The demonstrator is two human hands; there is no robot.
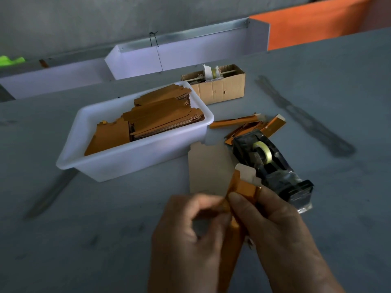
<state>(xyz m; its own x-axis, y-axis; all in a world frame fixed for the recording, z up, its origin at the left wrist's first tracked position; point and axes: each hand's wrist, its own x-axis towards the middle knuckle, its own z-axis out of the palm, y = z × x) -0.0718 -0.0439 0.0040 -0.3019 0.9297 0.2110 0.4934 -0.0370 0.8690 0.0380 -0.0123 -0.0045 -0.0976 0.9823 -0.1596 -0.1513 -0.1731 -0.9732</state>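
Note:
Both my hands hold one long, narrow orange carton (243,187) above the grey table, its pale end flap sticking up at the top. My left hand (190,235) pinches the carton's left edge between thumb and fingers. My right hand (275,225) grips its right side, thumb on the orange face. The carton's lower part runs down between my palms and is partly hidden. Just behind it stands a black tape dispenser (273,168) with a roll of clear tape.
A white plastic tub (135,159) full of flat orange carton blanks sits at centre left. Several folded orange cartons (243,123) lie behind the dispenser. A flat pale card (207,166) lies by the tub. A small cardboard box (220,89) stands further back.

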